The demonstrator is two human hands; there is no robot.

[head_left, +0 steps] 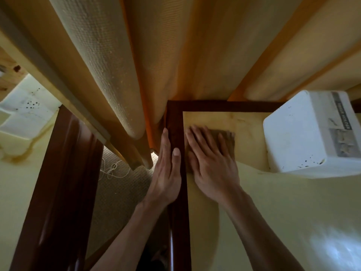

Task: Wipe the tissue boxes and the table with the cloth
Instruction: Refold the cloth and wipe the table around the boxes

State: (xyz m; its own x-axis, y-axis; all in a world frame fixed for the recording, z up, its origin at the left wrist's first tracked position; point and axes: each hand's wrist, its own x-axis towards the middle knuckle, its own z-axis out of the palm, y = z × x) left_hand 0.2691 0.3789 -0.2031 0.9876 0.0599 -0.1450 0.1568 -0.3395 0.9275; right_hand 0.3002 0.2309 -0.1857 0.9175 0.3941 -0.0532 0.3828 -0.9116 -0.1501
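1. Tissue boxes frame this scene: at far left we see one white tissue box (25, 112) on a second table (21, 182), well apart from the work.

2. Moving right, curtains (109, 75) hang down to the table corner, with a loose thread (112, 170) lying on the floor between the two tables.

3. Our left hand (166, 173) lies flat along the dark wooden edge (176, 122) of the table, fingers straight and together, gripping nothing; we judge it steadies us while the other hand works.

4. Just beside it, our right hand (211, 165) presses the brown cloth (224, 137) onto the pale tabletop (293, 212) near the far left corner. Its fingers are spread and nearly straight, flat on the cloth rather than curled round it, which suits pushing it across the surface. The hand is blurred, so we read it as mid-wipe.

5. At far right, another white tissue box (312, 133) stands on the tabletop near the back edge, apart from the cloth, its lower side speckled with dark spots that look yet to be wiped.
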